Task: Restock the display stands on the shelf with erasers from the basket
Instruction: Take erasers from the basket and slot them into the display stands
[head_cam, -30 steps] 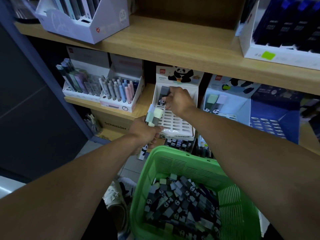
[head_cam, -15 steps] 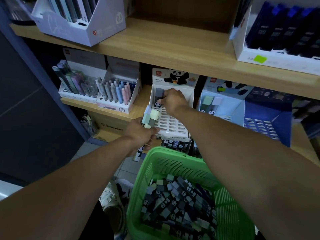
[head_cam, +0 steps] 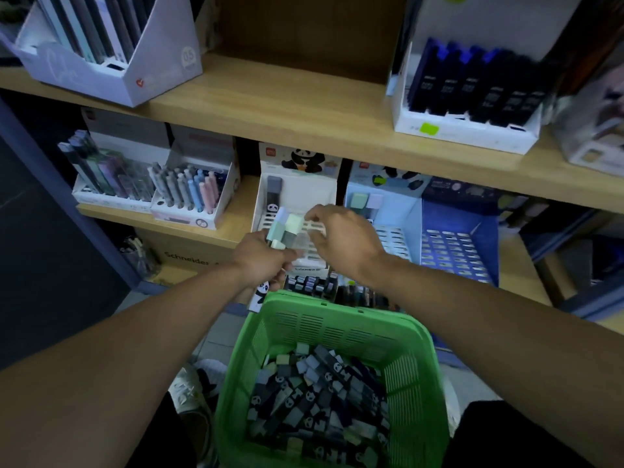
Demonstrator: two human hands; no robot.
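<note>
The right hand (head_cam: 341,239) has been drawn back from the upper slots of the white slotted panda display stand (head_cam: 297,197), where one dark grey eraser (head_cam: 273,194) is now left standing. Its fingertips are pinched on the pale green eraser (head_cam: 294,224) atop the bundle of pastel erasers (head_cam: 282,231), which stays gripped in the left hand (head_cam: 260,256) at frame centre. The green plastic basket (head_cam: 337,319), filled with erasers, is seen at the lower centre.
</note>
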